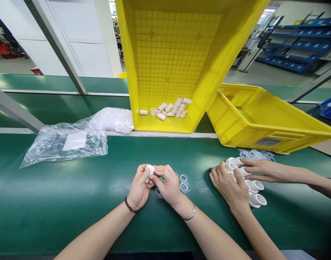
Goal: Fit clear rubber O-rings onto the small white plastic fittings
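My left hand (138,189) is closed around a small white plastic fitting (150,169) with a ridged side, held up above the green work surface. Against it, the thumb and fingers of my right hand (169,186) are pinched together. Whether a ring sits between those right fingertips is hidden. Pale translucent rings (185,184) lie in a loose pile beneath and beside my right hand.
A tilted yellow crate (176,47) holds several white tubular fittings (177,106). Another yellow crate (276,126) stands at right. A co-worker's hands (232,186) gather white pipe fittings (256,198) near more rings (256,154). Clear bags (73,141) lie at left.
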`<action>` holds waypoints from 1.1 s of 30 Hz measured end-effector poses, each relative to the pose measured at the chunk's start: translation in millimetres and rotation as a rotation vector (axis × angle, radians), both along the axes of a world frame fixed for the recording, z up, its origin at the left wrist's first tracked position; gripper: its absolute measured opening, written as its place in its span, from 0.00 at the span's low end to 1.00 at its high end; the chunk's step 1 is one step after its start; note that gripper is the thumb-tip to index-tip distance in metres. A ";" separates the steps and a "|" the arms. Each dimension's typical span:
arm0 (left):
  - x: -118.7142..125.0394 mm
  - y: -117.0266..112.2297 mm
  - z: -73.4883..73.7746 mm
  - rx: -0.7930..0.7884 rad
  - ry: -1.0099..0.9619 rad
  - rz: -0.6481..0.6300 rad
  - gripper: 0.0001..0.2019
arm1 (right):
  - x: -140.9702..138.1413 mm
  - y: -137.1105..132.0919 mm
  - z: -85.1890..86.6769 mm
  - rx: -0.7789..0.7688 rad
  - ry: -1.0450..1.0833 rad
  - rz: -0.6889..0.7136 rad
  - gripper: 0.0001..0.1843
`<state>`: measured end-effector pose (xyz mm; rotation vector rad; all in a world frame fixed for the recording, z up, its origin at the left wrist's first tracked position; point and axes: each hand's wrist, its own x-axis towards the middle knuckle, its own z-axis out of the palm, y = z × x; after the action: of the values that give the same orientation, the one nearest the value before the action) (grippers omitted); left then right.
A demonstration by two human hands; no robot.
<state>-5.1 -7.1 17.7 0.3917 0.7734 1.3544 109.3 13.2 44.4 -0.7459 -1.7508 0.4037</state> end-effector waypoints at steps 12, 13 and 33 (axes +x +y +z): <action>1.6 -0.6 -1.9 0.001 -0.013 0.027 0.13 | -3.1 -0.4 13.4 0.027 -0.088 0.017 0.19; 1.8 -0.7 -2.4 -0.002 -0.016 0.030 0.13 | 3.6 -1.0 17.7 0.030 -0.080 0.018 0.18; -7.5 4.8 -2.5 0.150 0.266 0.131 0.15 | 70.8 1.3 -4.3 0.017 -0.132 0.038 0.20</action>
<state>-12.7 -2.3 15.2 0.6589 0.9322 1.5067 180.1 14.5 40.1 -0.7425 -1.8923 0.3720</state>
